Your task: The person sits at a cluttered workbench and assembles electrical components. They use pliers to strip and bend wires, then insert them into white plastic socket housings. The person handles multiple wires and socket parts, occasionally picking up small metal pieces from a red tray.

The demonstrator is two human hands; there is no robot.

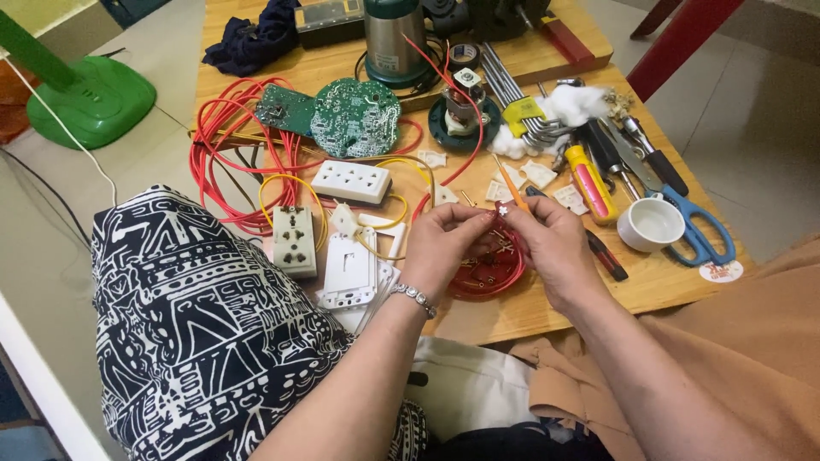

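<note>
- Our left hand (440, 243) and right hand (551, 243) meet over the near edge of the wooden table (547, 307), fingertips drawn together around a small white-and-red part (504, 207) pinched between them.
- Just below the hands sits a red round tray (487, 271) holding small brass screws and contacts; both hands touch or overlap its rim, the left about as near as the right.
- The pinched part lies between the two thumbs, above the tray's far rim; its long axis we cannot tell, it is too small.
- Left of the hands: white switch plates (348, 271), a cream socket (295, 239), a white multi-outlet strip (351, 181), all amid red and yellow wire (226, 154).
- Toward the far edge: a round green circuit board (354, 117).
- Right side: a white cup (651, 224), blue-handled scissors (696, 226), a yellow-and-red screwdriver (589, 182), and hex keys in a yellow holder (521, 115).
- A round sticker (720, 271), white with red and yellow print, lies at the table's right near corner.
</note>
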